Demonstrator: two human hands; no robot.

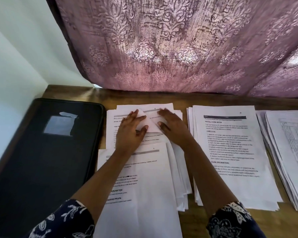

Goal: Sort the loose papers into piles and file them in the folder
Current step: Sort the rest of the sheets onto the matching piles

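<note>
A loose, uneven pile of printed papers (144,169) lies in the middle of the wooden table (193,224). My left hand (130,130) and my right hand (172,125) both lie on its far end, fingers spread, with a small folded or creased sheet (150,122) between them; my left thumb sits under its edge. A squarer pile of printed pages (230,152) lies to the right. A third pile with tables printed on it (286,148) is at the right edge. The black closed folder (41,152) lies on the left.
A pink patterned curtain (179,45) hangs down to the table's far edge. A white wall (15,57) stands at the left behind the folder. A pale label (58,125) is stuck on the folder's cover.
</note>
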